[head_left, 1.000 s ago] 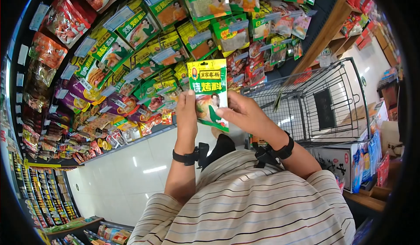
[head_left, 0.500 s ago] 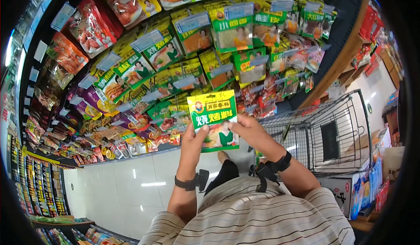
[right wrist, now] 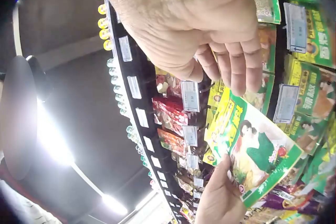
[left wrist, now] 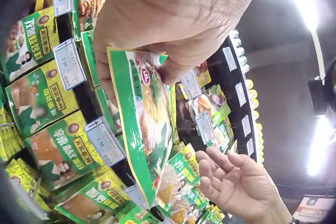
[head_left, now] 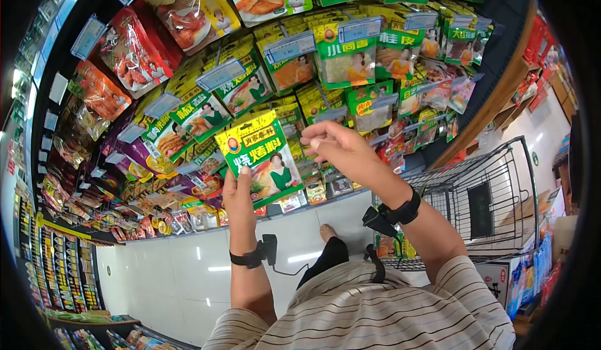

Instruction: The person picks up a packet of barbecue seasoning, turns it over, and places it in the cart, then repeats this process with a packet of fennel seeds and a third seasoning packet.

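Head view: your left hand (head_left: 240, 193) pinches the green-and-yellow seasoning packet (head_left: 263, 159) by its lower left edge, thumb (head_left: 245, 173) on the printed front. The packet tilts, held up before the rack of hanging packets (head_left: 344, 53). Your right hand (head_left: 343, 148) hovers just beside it, apart and holding nothing, its fingers loosely bent. Black straps (head_left: 400, 209) circle both your wrists. Blue-edged price tags (head_left: 289, 48) jut out among the rows. To your right stands a wire shopping cart (head_left: 482, 209); pale tiled floor (head_left: 156, 281) lies below.
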`<act>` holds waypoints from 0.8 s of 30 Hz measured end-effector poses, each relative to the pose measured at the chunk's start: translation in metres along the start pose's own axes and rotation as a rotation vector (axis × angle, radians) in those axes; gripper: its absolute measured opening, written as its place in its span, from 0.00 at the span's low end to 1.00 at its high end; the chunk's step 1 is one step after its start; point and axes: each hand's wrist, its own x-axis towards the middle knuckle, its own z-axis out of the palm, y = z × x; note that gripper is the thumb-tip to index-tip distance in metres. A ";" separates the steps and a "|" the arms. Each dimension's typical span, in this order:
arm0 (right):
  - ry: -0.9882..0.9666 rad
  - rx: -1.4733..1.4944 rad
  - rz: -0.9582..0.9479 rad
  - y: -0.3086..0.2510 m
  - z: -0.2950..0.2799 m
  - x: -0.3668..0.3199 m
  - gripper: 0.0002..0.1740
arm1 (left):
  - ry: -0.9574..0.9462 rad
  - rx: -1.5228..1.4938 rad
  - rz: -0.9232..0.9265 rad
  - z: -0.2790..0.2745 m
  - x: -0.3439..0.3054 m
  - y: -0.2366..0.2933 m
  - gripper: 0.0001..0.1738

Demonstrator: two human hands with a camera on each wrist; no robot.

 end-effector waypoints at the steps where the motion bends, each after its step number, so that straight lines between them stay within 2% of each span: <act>1: -0.005 0.010 -0.016 0.005 0.002 0.005 0.19 | 0.012 0.017 0.008 -0.003 0.004 -0.001 0.16; 6: -0.010 0.078 -0.132 0.006 0.011 0.032 0.24 | 0.052 0.001 0.055 -0.006 0.025 0.007 0.17; 7: -0.032 0.090 -0.119 0.003 0.011 0.040 0.29 | 0.066 0.016 0.061 -0.009 0.031 0.005 0.17; 11: -0.062 0.128 -0.151 -0.018 0.020 0.065 0.36 | 0.070 -0.006 0.067 -0.012 0.046 0.002 0.17; 14: -0.049 0.131 -0.199 -0.024 0.026 0.086 0.37 | 0.072 -0.021 0.007 -0.010 0.053 0.006 0.17; 18: -0.072 0.242 -0.217 -0.033 0.035 0.107 0.39 | 0.052 -0.013 0.053 -0.007 0.068 0.006 0.17; 24: -0.148 0.307 -0.179 -0.041 0.038 0.116 0.35 | 0.015 -0.017 0.082 0.003 0.089 0.015 0.16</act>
